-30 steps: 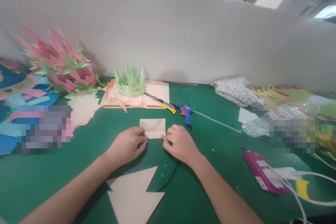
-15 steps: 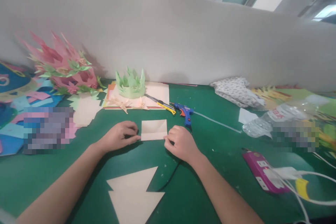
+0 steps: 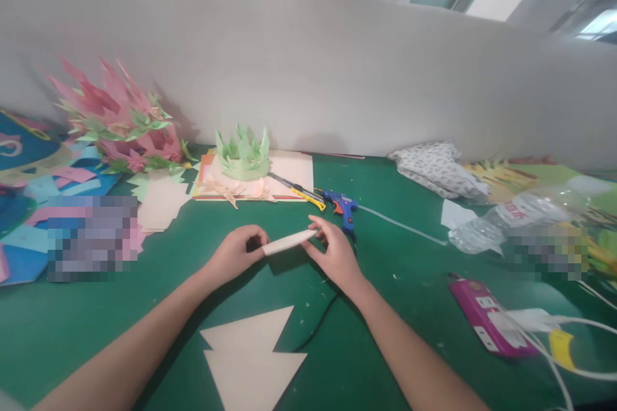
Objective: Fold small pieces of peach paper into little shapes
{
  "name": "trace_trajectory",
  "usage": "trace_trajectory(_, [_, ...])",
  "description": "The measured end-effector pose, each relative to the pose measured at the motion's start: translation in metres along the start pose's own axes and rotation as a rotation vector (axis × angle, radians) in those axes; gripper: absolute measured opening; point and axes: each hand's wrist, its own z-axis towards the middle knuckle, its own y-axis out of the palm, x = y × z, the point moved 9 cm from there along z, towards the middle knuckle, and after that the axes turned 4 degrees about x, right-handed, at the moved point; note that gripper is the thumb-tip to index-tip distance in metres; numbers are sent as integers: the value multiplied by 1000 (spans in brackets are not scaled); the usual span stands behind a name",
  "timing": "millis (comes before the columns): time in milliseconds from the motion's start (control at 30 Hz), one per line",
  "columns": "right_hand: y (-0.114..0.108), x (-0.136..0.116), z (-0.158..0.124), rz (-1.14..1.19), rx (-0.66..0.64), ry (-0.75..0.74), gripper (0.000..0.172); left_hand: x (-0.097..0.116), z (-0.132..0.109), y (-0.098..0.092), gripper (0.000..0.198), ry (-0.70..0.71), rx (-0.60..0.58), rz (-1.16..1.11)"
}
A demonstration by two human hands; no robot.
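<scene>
Between both hands a small cream piece of paper (image 3: 290,242) is held nearly edge-on, tilted up towards the right, a little above the green table. My left hand (image 3: 242,249) pinches its left end between thumb and fingers. At the right end, my right hand (image 3: 333,252) grips it with the thumb below and fingers above. Nearer to me lies a cream paper cutout (image 3: 253,359) with a jagged, tree-like outline. Just beyond my right hand are a blue glue gun (image 3: 345,207) with a clear glue stick and a yellow utility knife (image 3: 308,198).
A green paper crown (image 3: 243,157) stands on stacked paper sheets (image 3: 294,173) at the back. Pink paper crowns (image 3: 116,122) and blue cutouts (image 3: 29,237) fill the left. On the right are a plastic bottle (image 3: 511,218), a patterned cloth (image 3: 434,167) and a magenta power strip (image 3: 475,311) with cables.
The cream paper has gone from lying face up on the table to being lifted and turned nearly edge-on. My right hand has risen slightly, its fingers now over the paper's end.
</scene>
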Motion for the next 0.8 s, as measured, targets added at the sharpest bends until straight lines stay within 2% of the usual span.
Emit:
trace_trajectory(67, [8,8,0,203,-36,86,47,-7,0,5,14,-113,-11,-259])
trace_trajectory(133, [16,13,0,378,-69,181,30,-10,-2,10,20,-200,-8,-435])
trace_trajectory(200, [20,16,-2,497,-84,275,20,-11,-3,12,22,-261,12,-510])
trace_trajectory(367, [25,21,-6,693,-95,451,25,-13,-5,8,26,-358,94,-641])
trace_trajectory(533, [29,22,-8,758,-113,489,27,-19,-6,12,29,-422,97,-748])
trace_trajectory(633, [31,21,-8,773,-119,492,25,-21,-8,17,28,-461,76,-735])
trace_trajectory(800, [34,18,-8,774,-142,484,25,-21,-8,16,27,-469,118,-699])
